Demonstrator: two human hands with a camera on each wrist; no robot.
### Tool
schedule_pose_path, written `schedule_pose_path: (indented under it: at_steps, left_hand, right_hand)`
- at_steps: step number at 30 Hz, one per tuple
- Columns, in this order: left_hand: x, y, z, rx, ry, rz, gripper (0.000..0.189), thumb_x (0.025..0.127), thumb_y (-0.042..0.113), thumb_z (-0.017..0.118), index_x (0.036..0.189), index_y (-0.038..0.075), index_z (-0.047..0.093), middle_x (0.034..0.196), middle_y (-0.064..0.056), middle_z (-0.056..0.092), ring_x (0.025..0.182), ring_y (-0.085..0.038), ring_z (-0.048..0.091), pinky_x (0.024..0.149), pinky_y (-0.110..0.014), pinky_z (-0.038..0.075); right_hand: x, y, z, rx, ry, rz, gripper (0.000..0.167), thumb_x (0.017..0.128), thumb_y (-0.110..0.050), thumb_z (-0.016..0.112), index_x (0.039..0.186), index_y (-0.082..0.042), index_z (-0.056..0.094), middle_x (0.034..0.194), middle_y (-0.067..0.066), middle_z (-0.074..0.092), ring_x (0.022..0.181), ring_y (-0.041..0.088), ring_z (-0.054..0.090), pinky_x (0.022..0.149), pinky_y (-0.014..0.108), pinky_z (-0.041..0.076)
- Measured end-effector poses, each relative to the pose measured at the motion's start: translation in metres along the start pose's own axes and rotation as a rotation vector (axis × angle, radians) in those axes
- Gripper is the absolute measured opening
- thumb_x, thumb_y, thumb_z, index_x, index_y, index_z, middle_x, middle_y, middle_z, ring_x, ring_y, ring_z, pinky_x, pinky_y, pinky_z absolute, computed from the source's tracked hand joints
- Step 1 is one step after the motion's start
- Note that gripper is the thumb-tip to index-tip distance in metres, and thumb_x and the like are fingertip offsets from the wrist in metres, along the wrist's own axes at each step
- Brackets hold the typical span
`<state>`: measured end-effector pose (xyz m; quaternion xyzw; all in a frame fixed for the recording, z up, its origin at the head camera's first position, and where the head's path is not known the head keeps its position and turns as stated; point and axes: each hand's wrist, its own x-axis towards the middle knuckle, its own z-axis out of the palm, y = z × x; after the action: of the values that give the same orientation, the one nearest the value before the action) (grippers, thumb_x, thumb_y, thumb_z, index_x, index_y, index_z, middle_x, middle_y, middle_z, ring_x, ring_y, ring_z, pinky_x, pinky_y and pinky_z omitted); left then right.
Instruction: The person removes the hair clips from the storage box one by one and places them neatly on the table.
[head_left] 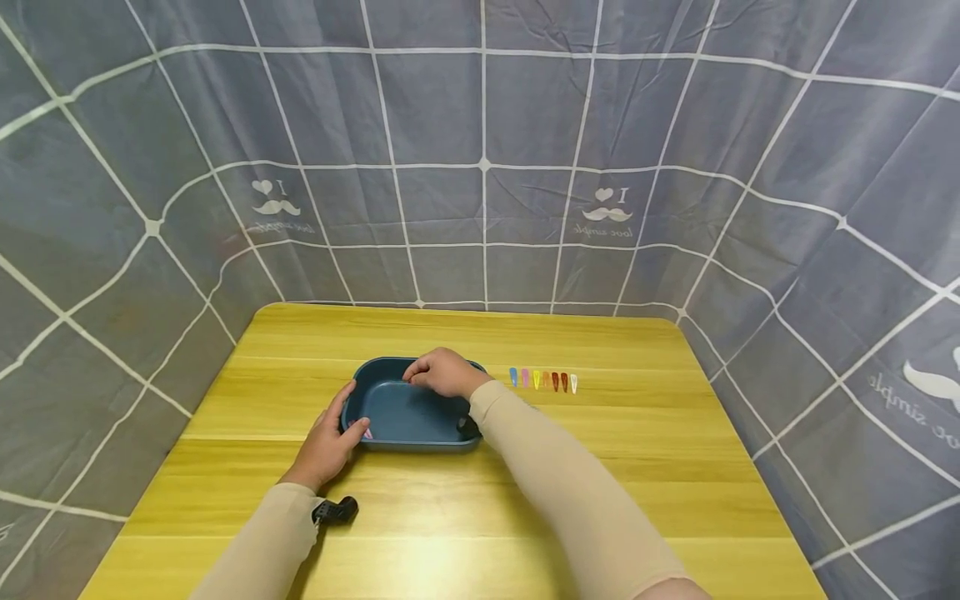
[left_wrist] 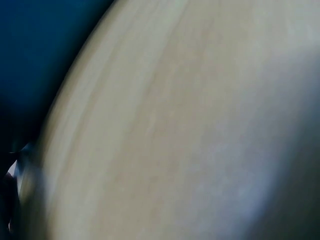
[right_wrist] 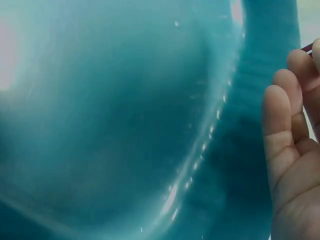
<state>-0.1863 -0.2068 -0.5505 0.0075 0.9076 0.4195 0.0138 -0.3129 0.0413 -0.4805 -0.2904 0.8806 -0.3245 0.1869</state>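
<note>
Plain beige long sleeves on both arms, the left sleeve looking a bit wrinkly and the right sleeve having a cuff seam. There's also a chunky black gadget with a rounded end at the left cuff.

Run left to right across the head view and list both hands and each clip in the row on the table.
Left hand → right hand → blue clip → pink clip → yellow clip → orange clip → first red clip → second red clip → white clip.
</note>
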Motion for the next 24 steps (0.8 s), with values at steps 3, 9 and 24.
schedule_pose_path:
  at_steps: [3, 9, 24]
  left_hand:
    - [-0.001, 0.001, 0.000, 0.001, -0.004, 0.001, 0.075, 0.109, 0.042, 0.054, 0.171, 0.031, 0.014, 0.170, -0.028, 0.027, 0.151, -0.058, 0.032, 0.115, -0.079, 0.031]
    - [-0.001, 0.000, 0.001, 0.006, -0.009, 0.009, 0.075, 0.110, 0.042, 0.054, 0.171, 0.031, 0.013, 0.169, -0.030, 0.028, 0.150, -0.059, 0.032, 0.114, -0.080, 0.032]
    - [0.001, -0.001, -0.001, 0.009, -0.021, 0.009, 0.076, 0.109, 0.046, 0.053, 0.171, 0.032, 0.010, 0.169, -0.031, 0.027, 0.151, -0.059, 0.031, 0.114, -0.080, 0.031]
  right_hand:
    - [-0.003, 0.003, -0.005, 0.031, 0.015, 0.018, 0.024, 0.106, -0.015, 0.062, 0.121, -0.013, 0.081, 0.120, 0.002, 0.078, 0.083, 0.010, 0.062, 0.072, 0.021, 0.050]
    - [-0.011, 0.011, -0.015, 0.095, 0.059, 0.039, 0.031, 0.103, -0.015, 0.057, 0.121, -0.015, 0.082, 0.118, 0.000, 0.078, 0.077, 0.011, 0.061, 0.069, 0.022, 0.050]
    - [-0.043, 0.032, -0.060, 0.275, 0.172, 0.070, 0.032, 0.105, -0.010, 0.062, 0.136, -0.006, 0.070, 0.119, 0.013, 0.074, 0.107, 0.032, 0.073, 0.094, 0.043, 0.062]
